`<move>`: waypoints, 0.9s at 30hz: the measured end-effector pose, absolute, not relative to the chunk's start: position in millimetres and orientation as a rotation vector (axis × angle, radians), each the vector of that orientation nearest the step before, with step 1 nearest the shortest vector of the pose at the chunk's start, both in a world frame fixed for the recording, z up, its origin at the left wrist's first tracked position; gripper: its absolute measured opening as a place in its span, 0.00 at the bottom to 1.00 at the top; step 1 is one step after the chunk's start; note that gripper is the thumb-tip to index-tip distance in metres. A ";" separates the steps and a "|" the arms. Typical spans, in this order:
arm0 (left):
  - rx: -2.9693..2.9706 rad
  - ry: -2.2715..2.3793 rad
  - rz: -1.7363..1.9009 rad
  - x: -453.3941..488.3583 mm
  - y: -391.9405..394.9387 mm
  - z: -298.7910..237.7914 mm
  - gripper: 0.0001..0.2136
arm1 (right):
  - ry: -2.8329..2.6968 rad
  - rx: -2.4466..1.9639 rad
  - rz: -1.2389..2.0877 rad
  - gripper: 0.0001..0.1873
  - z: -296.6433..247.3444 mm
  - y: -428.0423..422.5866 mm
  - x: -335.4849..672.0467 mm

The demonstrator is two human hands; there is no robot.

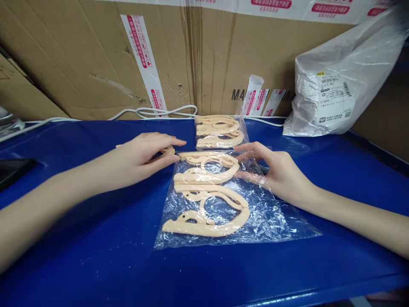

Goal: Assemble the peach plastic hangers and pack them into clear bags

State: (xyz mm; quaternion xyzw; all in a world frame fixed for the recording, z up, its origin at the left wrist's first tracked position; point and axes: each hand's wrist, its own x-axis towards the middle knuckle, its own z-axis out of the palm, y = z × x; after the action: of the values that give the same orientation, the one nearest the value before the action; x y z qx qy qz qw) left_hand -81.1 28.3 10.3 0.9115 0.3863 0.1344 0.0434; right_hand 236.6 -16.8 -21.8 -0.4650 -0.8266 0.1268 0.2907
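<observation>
A clear plastic bag lies flat on the blue tabletop, with several beige folding hangers side by side in it. At its upper left corner is my left hand, palm down, thumb and fingers closed round a beige piece that looks like another folding hanger; the palm hides most of it. My right hand is at the bag's right side, fingers and thumb curved round the end of the upper hangers, with film over the fingertips. Just behind lies a second bag of folding hangers.
A large cardboard box stands along the back of the table. A white cable runs in front of it. At the back right sits a white plastic parcel with a label. A dark flat object is at the left edge.
</observation>
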 end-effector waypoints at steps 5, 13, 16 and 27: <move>2.991 1.057 0.455 -73.5 36.1 -6.2 0.16 | -2.206 -1.240 0.342 0.25 -22.0 -15.3 235.8; 2.993 1.119 0.485 -68.0 34.2 -5.9 0.17 | -2.200 -1.238 0.329 0.24 -22.9 -14.8 236.3; 3.002 1.133 0.504 -67.2 33.1 -7.1 0.18 | -2.204 -1.239 0.313 0.23 -22.1 -15.1 235.8; 2.992 1.151 0.366 -93.2 33.4 28.1 0.21 | -2.213 -1.240 0.292 0.22 -20.5 -16.9 235.2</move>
State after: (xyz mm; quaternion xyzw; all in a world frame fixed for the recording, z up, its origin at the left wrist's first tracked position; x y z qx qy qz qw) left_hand -93.2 33.4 28.1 0.9264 0.3564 0.1133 -0.0425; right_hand 235.2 -16.9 -20.5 -0.4648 -0.8295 0.1096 0.2896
